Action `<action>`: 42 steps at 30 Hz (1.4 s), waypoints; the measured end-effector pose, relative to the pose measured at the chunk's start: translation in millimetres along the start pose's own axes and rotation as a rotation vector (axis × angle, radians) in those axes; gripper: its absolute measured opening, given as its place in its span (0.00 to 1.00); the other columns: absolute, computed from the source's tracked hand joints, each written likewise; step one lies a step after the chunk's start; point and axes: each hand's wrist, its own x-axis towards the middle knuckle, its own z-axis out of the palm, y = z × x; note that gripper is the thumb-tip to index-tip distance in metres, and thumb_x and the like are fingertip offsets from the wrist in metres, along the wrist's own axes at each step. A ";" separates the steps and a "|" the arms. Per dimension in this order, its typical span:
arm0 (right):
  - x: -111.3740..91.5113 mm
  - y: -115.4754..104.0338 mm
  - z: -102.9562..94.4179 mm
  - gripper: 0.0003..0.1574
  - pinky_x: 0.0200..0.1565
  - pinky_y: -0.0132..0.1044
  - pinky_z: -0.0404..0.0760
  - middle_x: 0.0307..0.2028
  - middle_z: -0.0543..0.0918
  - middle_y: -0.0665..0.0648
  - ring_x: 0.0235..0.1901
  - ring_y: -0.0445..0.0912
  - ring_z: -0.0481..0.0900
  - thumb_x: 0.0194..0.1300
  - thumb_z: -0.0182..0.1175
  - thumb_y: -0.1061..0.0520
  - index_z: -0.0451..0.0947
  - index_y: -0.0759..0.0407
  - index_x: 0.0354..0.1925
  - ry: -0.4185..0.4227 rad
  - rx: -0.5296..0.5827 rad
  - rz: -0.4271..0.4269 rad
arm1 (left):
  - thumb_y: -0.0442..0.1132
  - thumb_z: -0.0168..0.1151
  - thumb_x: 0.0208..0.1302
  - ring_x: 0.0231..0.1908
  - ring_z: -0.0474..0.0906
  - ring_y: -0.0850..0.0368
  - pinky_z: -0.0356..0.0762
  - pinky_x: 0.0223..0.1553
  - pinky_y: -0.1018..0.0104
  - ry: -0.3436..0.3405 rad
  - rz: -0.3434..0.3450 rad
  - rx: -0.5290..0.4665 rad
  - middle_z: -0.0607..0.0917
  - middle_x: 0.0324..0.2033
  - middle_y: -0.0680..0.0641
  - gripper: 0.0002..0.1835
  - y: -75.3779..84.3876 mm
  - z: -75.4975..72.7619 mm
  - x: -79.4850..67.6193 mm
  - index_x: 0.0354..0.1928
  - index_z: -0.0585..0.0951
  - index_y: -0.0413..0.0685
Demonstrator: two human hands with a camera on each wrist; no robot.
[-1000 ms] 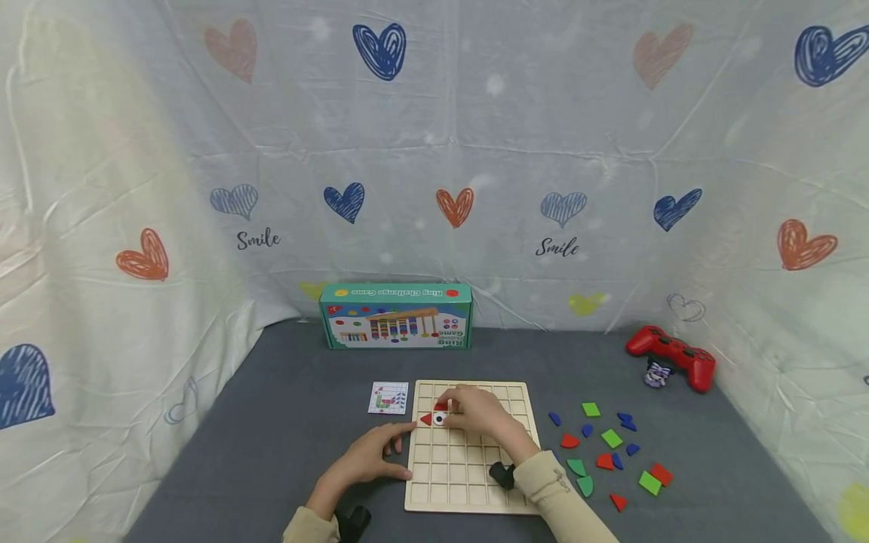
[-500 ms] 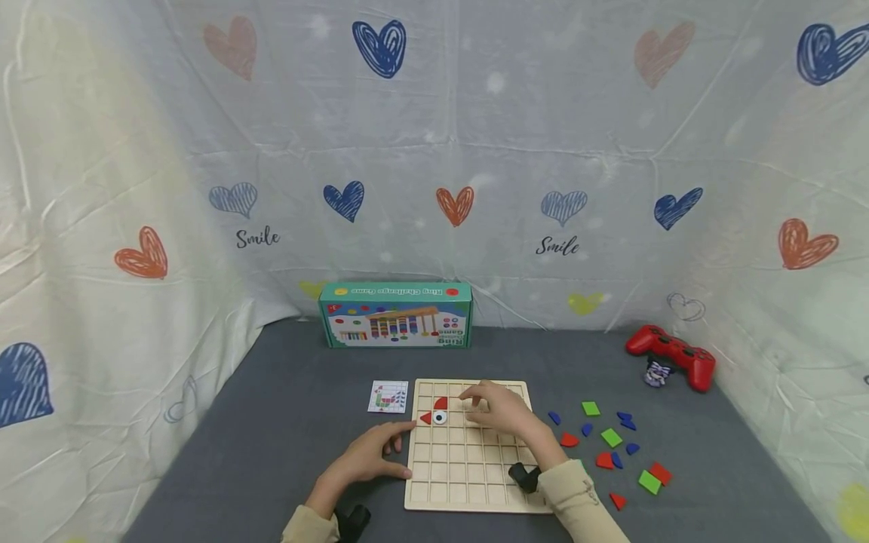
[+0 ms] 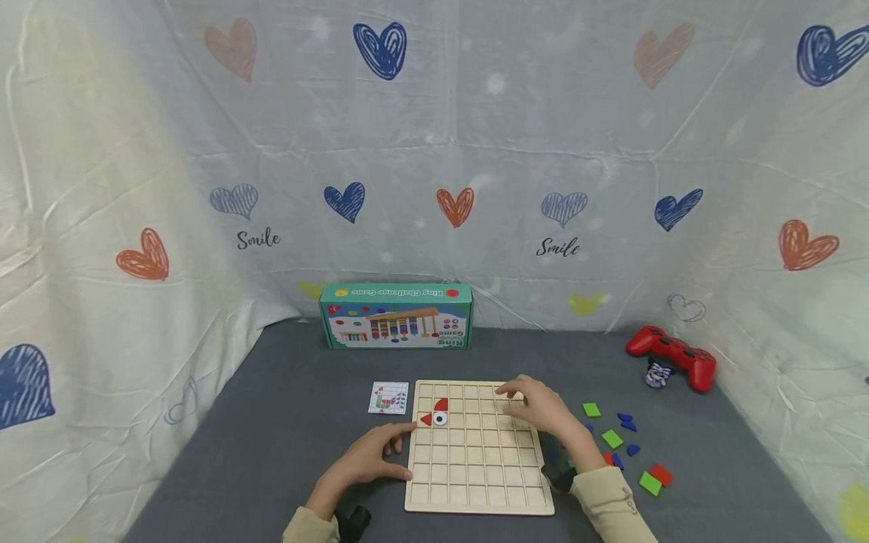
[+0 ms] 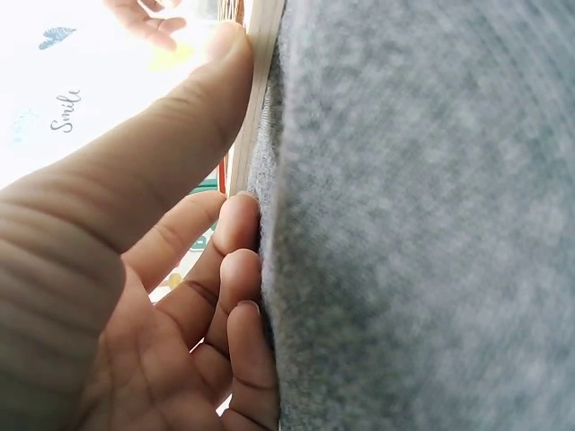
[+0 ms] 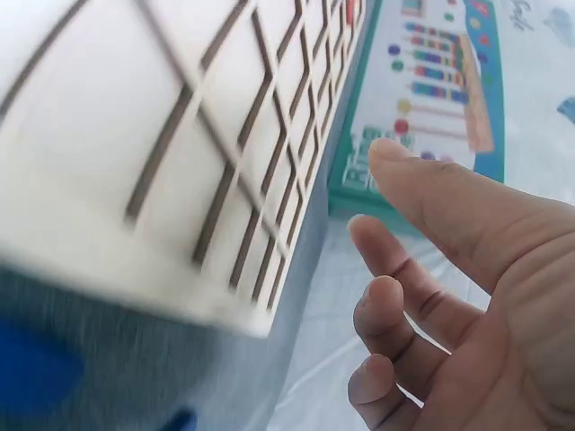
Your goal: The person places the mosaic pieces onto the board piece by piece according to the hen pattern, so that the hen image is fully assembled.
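A wooden grid board point(image 3: 468, 473) lies flat on the grey table. In its upper left squares sit a red triangle point(image 3: 426, 418), a round white piece with a dark dot point(image 3: 440, 418) and a red curved piece point(image 3: 441, 405). My left hand point(image 3: 366, 455) rests at the board's left edge, thumb and index fingertip touching it; the left wrist view shows the thumb point(image 4: 193, 112) against the rim. My right hand point(image 3: 543, 407) hovers over the board's upper right part, fingers loosely bent and nothing between them. In the right wrist view, the fingers point(image 5: 422, 310) are apart from the board.
A small pattern card point(image 3: 388, 397) lies left of the board's top. Loose green squares point(image 3: 612, 439), blue pieces point(image 3: 633, 450) and red ones point(image 3: 661, 474) are scattered on the right, partly hidden by my right arm. Behind stand a game box point(image 3: 397, 320) and a red game controller point(image 3: 672, 356).
My right hand has let go of the red curved piece, which stays on the board, and has moved right across the grid. The left hand has not moved.
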 end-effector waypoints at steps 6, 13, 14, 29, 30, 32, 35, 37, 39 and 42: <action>-10.9 22.1 -15.3 0.18 0.21 0.33 0.64 0.40 0.77 0.56 0.20 0.38 0.63 0.59 0.63 0.55 0.79 0.55 0.49 0.024 -0.014 0.026 | 0.50 0.74 0.43 0.26 0.63 0.62 0.61 0.28 0.70 0.002 0.006 -0.006 0.72 0.30 0.52 0.41 1.2 0.4 1.2 0.62 0.71 0.46; -27.2 46.2 -30.2 0.18 0.21 0.33 0.64 0.42 0.77 0.56 0.20 0.39 0.62 0.57 0.64 0.55 0.79 0.53 0.48 0.060 -0.052 0.105 | 0.54 0.72 0.46 0.26 0.62 0.64 0.61 0.27 0.70 0.021 0.085 -0.014 0.72 0.29 0.53 0.40 -0.2 -0.4 -2.2 0.61 0.71 0.43; -29.7 49.4 -32.2 0.18 0.21 0.33 0.63 0.42 0.78 0.56 0.20 0.39 0.63 0.57 0.65 0.55 0.80 0.53 0.48 0.064 -0.059 0.115 | 0.54 0.71 0.46 0.26 0.62 0.64 0.61 0.27 0.70 0.024 0.093 -0.017 0.72 0.29 0.53 0.40 0.0 -0.4 -2.7 0.61 0.71 0.43; -56.5 85.2 -53.0 0.20 0.40 0.55 0.74 0.43 0.78 0.59 0.43 0.58 0.77 0.54 0.67 0.53 0.80 0.55 0.46 0.077 -0.162 0.161 | 0.49 0.74 0.44 0.26 0.63 0.63 0.61 0.28 0.70 0.000 0.003 -0.034 0.72 0.30 0.52 0.40 2.4 -0.2 -1.5 0.62 0.71 0.46; -56.8 87.1 -53.6 0.20 0.40 0.56 0.73 0.43 0.78 0.59 0.44 0.59 0.77 0.53 0.68 0.53 0.81 0.55 0.46 0.078 -0.171 0.166 | 0.49 0.74 0.44 0.26 0.63 0.63 0.61 0.28 0.70 0.000 0.003 -0.031 0.73 0.30 0.52 0.40 1.7 0.0 -1.3 0.62 0.71 0.46; -57.3 90.5 -54.9 0.20 0.40 0.56 0.73 0.43 0.78 0.59 0.45 0.59 0.77 0.53 0.68 0.53 0.81 0.55 0.46 0.075 -0.183 0.176 | 0.50 0.74 0.44 0.26 0.63 0.62 0.61 0.28 0.70 -0.004 -0.001 -0.025 0.72 0.30 0.52 0.41 0.0 0.8 -0.3 0.62 0.71 0.46; -58.1 94.4 -56.9 0.20 0.41 0.57 0.73 0.42 0.78 0.59 0.45 0.60 0.76 0.52 0.68 0.54 0.81 0.56 0.45 0.062 -0.190 0.186 | 0.51 0.73 0.44 0.26 0.63 0.62 0.61 0.28 0.70 -0.010 -0.014 -0.018 0.72 0.30 0.52 0.41 -1.7 0.9 0.4 0.62 0.71 0.47; -59.0 95.7 -58.0 0.19 0.41 0.57 0.73 0.42 0.79 0.59 0.45 0.60 0.76 0.51 0.68 0.55 0.81 0.56 0.44 0.050 -0.196 0.181 | 0.51 0.73 0.44 0.26 0.63 0.62 0.61 0.29 0.69 -0.012 -0.021 -0.018 0.72 0.30 0.53 0.41 -2.1 0.9 0.6 0.62 0.71 0.48; -59.9 96.5 -58.7 0.19 0.41 0.57 0.73 0.42 0.79 0.60 0.45 0.61 0.76 0.50 0.69 0.57 0.81 0.57 0.43 0.038 -0.203 0.177 | 0.51 0.74 0.44 0.26 0.64 0.62 0.61 0.29 0.69 -0.012 -0.024 -0.019 0.72 0.30 0.53 0.41 -2.0 0.5 0.3 0.62 0.71 0.48; -60.8 97.1 -59.3 0.19 0.42 0.57 0.73 0.42 0.79 0.61 0.46 0.62 0.75 0.49 0.69 0.59 0.81 0.58 0.43 0.024 -0.216 0.179 | 0.51 0.74 0.44 0.26 0.64 0.62 0.61 0.28 0.69 -0.012 -0.024 -0.015 0.72 0.30 0.53 0.41 -1.5 0.0 0.5 0.62 0.71 0.47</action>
